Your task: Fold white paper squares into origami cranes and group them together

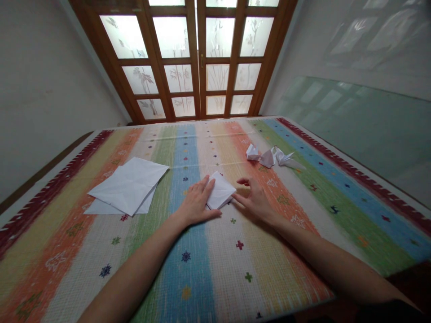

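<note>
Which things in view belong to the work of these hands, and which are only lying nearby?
In use:
small folded white paper diamond, touched by the left hand, the right hand at its right corner

Apparently just lying there:
larger, overlapping creased white paper sheets, left
folded white paper pieces, farther back, right
striped multicoloured cloth, under everything

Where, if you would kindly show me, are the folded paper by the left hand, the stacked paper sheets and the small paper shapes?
Folded paper [222, 190]: head view, middle of its upper face.
Paper sheets [130, 185]: head view, middle of the top sheet.
Paper shapes [267, 159]: head view, face of the middle shape.
</note>
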{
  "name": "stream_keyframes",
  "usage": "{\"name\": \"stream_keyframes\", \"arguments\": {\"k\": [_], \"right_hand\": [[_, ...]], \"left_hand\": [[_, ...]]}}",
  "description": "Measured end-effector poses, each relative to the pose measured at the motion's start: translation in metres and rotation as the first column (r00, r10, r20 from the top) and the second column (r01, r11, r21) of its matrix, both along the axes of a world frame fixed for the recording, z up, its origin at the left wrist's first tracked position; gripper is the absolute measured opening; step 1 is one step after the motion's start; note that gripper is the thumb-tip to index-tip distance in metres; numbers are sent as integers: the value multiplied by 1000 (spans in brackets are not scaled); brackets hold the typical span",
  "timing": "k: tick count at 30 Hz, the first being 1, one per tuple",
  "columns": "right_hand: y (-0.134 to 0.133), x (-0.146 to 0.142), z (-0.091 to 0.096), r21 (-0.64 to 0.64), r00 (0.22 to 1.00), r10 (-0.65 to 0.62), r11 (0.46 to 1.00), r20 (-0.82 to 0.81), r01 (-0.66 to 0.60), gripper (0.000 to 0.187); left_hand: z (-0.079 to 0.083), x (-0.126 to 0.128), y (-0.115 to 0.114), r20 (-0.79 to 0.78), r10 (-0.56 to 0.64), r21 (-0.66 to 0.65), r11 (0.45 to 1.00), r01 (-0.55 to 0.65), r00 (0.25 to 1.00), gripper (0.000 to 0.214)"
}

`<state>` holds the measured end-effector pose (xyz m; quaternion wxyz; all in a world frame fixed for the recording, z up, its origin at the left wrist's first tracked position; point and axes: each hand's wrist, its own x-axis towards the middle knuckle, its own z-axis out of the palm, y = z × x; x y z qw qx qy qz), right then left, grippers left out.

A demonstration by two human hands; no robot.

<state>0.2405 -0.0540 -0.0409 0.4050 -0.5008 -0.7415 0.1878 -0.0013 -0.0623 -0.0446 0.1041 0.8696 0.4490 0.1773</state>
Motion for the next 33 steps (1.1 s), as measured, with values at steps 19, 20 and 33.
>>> {"name": "stream_keyframes", "arguments": {"k": [19,20,33], "right_hand": [[4,-25,10,48,831,418,884,368,-466,20],[4,-25,10,28,821,435,878,370,-477,23],[-6,-21,0,48,762,421,861,492,-506,22]], "left_hand": [[-2,-5,-1,180,-53,-33,998,60,982,86],[-2,-6,-1,201,-44,-40,998,53,979,83],[-5,-4,4,226,37,-47,999,-27,973,77]]}}
